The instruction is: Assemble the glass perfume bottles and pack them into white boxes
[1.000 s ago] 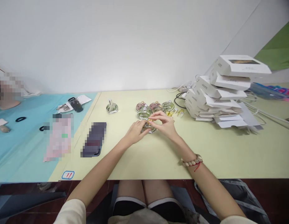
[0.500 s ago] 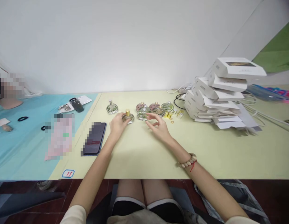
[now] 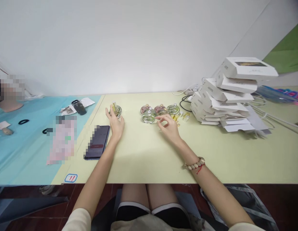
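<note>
I find the left hand (image 3: 117, 127) at a bottle (image 3: 118, 111) beyond the phone (image 3: 98, 143), grip indeterminable; right hand (image 3: 171, 128), fingers parted, beside the clustered bottles (image 3: 149, 117). I judge placing in hand; next calls for clean release.

Workshop: bottles (image 3: 148, 116), stacked boxes (image 3: 237, 97)

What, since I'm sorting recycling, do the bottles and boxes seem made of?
Bottles: probably glass, glossy and clear; their rims catch bright highlights, though clear plastic could look alike.
Boxes: likely white card, fairly matt; thin folded flaps show.
</note>
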Demonstrator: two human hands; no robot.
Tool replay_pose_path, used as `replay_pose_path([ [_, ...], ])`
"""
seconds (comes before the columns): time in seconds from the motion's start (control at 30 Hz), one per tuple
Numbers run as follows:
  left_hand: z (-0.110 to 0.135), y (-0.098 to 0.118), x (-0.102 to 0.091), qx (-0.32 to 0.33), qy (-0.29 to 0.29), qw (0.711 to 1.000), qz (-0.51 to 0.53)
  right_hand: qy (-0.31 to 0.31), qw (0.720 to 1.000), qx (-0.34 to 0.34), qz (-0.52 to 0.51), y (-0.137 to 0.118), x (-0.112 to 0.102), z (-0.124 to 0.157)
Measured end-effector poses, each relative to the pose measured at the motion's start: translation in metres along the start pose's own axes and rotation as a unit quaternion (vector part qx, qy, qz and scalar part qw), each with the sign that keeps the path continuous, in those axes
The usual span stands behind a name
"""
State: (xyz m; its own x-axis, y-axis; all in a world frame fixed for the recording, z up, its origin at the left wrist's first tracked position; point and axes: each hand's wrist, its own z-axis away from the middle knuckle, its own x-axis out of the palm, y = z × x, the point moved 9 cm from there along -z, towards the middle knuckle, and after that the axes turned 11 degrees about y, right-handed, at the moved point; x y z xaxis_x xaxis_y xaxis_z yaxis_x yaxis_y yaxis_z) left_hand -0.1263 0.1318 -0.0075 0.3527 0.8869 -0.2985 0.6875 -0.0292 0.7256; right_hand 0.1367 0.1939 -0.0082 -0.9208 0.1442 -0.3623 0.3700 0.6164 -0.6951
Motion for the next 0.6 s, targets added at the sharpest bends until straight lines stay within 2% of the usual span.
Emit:
replay_pose_path([
  [0.07,0.011,0.024,-0.004,0.055,0.025,0.998,-0.005,-0.016,0.999,-0.005,0.029,0.004,0.004,0.002],
  [0.13,0.025,0.046,0.000,0.102,0.016,0.995,0.008,-0.056,0.997,-0.021,0.041,0.005,0.013,0.006],
  [0.2,0.041,0.063,0.014,0.151,-0.043,0.987,0.038,-0.095,0.994,-0.039,0.040,0.004,0.023,0.011],
  [0.27,0.059,0.071,0.035,0.190,-0.134,0.970,0.064,-0.101,0.993,-0.040,0.046,0.005,0.026,0.013],
  [0.37,0.077,0.065,0.065,0.185,-0.248,0.946,0.095,-0.075,0.995,-0.013,0.065,0.012,0.026,0.012],
  [0.43,0.080,0.059,0.076,0.163,-0.283,0.937,0.124,-0.077,0.995,0.004,0.068,0.017,0.028,0.011],
  [0.5,0.078,0.056,0.079,0.154,-0.284,0.935,0.147,-0.087,0.994,0.020,0.065,0.022,0.030,0.011],
  [0.6,0.070,0.053,0.073,0.133,-0.253,0.949,0.134,-0.113,0.991,0.043,0.062,0.025,0.030,0.010],
])
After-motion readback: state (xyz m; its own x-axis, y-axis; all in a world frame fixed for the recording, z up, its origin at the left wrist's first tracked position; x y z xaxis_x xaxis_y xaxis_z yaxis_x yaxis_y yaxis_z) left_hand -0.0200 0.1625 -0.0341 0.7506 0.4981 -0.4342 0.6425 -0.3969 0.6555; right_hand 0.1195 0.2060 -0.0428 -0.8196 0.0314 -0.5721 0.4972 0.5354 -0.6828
